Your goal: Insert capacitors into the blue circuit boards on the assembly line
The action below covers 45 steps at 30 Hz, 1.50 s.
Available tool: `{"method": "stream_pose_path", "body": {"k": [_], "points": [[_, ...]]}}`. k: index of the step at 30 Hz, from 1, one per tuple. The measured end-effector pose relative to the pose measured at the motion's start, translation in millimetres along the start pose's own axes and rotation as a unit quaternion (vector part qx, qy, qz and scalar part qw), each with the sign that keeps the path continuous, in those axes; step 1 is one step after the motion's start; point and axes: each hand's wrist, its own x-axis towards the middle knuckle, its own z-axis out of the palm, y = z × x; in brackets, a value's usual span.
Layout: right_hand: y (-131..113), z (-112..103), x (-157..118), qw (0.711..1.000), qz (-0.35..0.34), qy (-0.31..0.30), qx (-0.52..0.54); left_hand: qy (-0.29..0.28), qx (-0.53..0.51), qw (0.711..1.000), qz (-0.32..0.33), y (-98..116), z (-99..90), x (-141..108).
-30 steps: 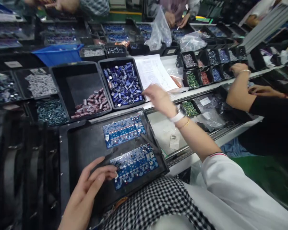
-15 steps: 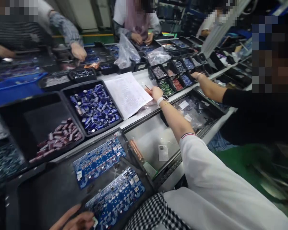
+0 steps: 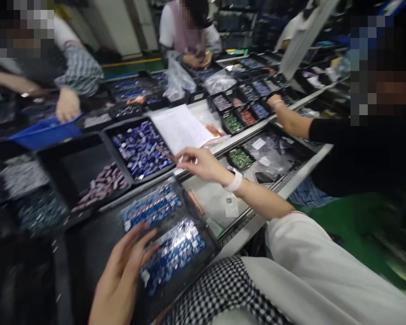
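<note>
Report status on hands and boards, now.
Left hand open, partly covering blue boards. Right hand pinching thin piece, blurred, near paper sheet. Both boards lying in black tray.

Two part-studded blue circuit boards [image 3: 177, 253] are lying in the black tray [image 3: 91, 257]; a thin brownish piece [image 3: 171, 156] is hovering beyond it.

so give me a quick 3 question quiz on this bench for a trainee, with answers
1. How many blue circuit boards lie in the black tray?
2. True or false: the white paper lies to the right of the bin of blue parts.
3. Which of the wearer's hands has the white wristband at its wrist? A) left hand B) right hand C) neither

Key: 1. Two; 2. True; 3. B
</note>
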Motion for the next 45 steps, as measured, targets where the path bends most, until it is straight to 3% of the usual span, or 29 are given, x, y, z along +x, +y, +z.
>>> {"method": "stream_pose_path", "body": {"k": [2, 4, 6, 9, 11, 14, 17, 19, 24, 27, 33, 38, 41, 43, 45], "points": [[-30, 40, -51, 0.977, -0.049, -0.098, 0.184, -0.024, -0.081, 0.996, -0.009, 7, 22.8, -4], [-49, 67, -95, 0.951, -0.016, -0.15, 0.27, -0.058, -0.103, 0.993, -0.006, 2, 32.9, -7], [-57, 84, -123, 0.934, 0.029, -0.168, 0.313, -0.064, -0.096, 0.993, -0.011, -12, 32.7, -13], [-60, 95, -141, 0.933, 0.06, -0.156, 0.32, -0.045, -0.091, 0.995, -0.016, -29, 25.3, -27], [-59, 94, -143, 0.957, 0.036, -0.12, 0.262, -0.022, -0.091, 0.995, -0.011, -34, 18.6, -36], [-51, 87, -138, 0.991, -0.063, -0.06, 0.1, 0.036, -0.12, 0.992, 0.008, -32, 3.5, -44], [-39, 86, -127, 0.981, -0.162, -0.103, -0.006, 0.097, -0.166, 0.981, 0.024, -28, -15.6, -48], [-35, 93, -123, 0.971, -0.187, -0.148, -0.031, 0.112, -0.161, 0.98, 0.02, -26, -26.0, -49], [-36, 113, -124, 0.962, -0.2, -0.175, -0.061, 0.074, -0.114, 0.991, -0.014, -27, -35.3, -51], [-34, 119, -126, 0.954, -0.237, -0.17, -0.074, 0.081, -0.1, 0.992, -0.01, -30, -35.3, -49], [-25, 121, -127, 0.943, -0.269, -0.149, -0.127, 0.057, -0.098, 0.993, -0.026, -43, -38.8, -43], [-30, 116, -123, 0.931, -0.261, -0.19, -0.169, 0.03, -0.078, 0.996, -0.019, -43, -40.4, -45], [-45, 112, -121, 0.954, -0.211, -0.191, -0.099, 0.006, -0.089, 0.996, -0.029, -36, -34.3, -48], [-58, 110, -123, 0.973, -0.164, -0.162, 0.012, -0.04, -0.127, 0.989, -0.058, -31, -27.7, -49], [-71, 108, -128, 0.978, -0.158, -0.112, 0.072, -0.101, -0.179, 0.974, -0.091, -26, -21.7, -51]]}}
